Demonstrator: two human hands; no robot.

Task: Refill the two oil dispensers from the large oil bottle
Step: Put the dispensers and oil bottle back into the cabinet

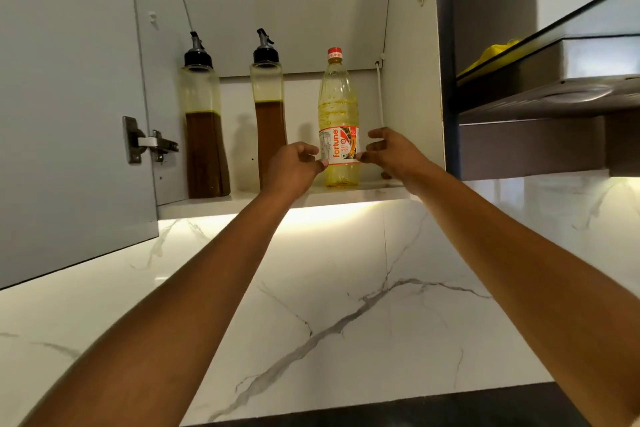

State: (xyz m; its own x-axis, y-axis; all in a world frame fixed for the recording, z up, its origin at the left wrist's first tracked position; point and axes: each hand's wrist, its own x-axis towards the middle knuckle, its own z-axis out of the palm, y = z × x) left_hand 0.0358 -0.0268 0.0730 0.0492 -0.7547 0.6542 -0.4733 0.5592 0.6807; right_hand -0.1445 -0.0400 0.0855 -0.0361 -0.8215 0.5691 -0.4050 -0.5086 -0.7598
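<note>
oil bottle (pixel 338 107) upright, cap (pixel 334 53) up, on shelf (pixel 377 189)

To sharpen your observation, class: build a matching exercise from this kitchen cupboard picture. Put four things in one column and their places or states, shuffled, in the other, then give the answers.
Column one
1. Large clear plastic oil bottle with red cap
2. Left tall glass dispenser with black pourer
3. Middle tall glass dispenser with black pourer
4. Grey cabinet door

Column two
A. Swung open, far left
B. Base hidden behind the left hand
C. Pale yellow oil, between the left hand and right hand
D. Beside the metal hinge, base in view

Pairs: 1-C, 2-D, 3-B, 4-A
</note>
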